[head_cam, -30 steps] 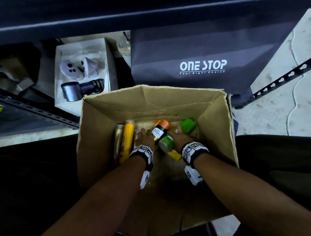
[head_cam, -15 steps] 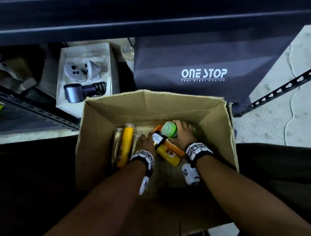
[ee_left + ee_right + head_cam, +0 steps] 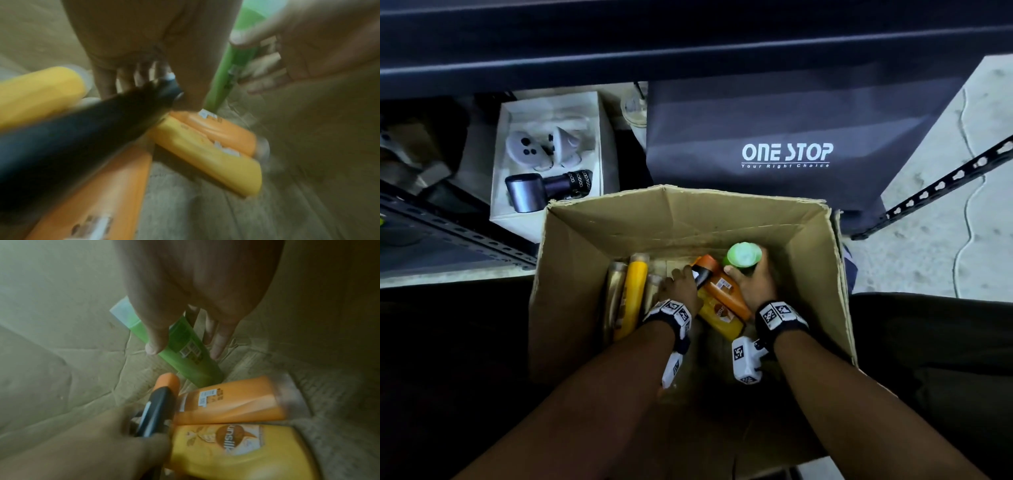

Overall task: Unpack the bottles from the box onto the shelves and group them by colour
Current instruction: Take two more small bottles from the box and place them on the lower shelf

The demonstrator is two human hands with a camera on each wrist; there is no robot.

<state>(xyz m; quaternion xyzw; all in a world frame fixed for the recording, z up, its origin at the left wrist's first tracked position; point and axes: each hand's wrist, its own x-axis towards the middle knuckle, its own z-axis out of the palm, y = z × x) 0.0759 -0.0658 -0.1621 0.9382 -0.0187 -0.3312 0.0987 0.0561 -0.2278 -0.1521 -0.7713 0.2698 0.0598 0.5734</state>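
Both hands are down inside the cardboard box (image 3: 571,274). My right hand (image 3: 751,275) grips a green bottle (image 3: 744,254) and holds it nearly upright, cap up; in the right wrist view the thumb and fingers wrap its body (image 3: 185,347). My left hand (image 3: 683,279) grips a black bottle with an orange cap (image 3: 703,272), shown blurred in the left wrist view (image 3: 86,129). An orange bottle (image 3: 726,291) and a yellow Sunsilk bottle (image 3: 717,317) lie on the box floor between the hands. A yellow bottle (image 3: 635,294) and gold ones (image 3: 616,291) lie along the left side.
A dark "ONE STOP" bag (image 3: 784,137) stands right behind the box. A white open box (image 3: 599,113) with controllers sits at back left. Slotted metal shelf rails run at left (image 3: 448,233) and right (image 3: 945,181). A dark shelf edge (image 3: 688,51) spans the top.
My right hand has turned the green bottle from lying to upright and lifted it towards the box's back right. The left hand keeps hold of the black bottle.
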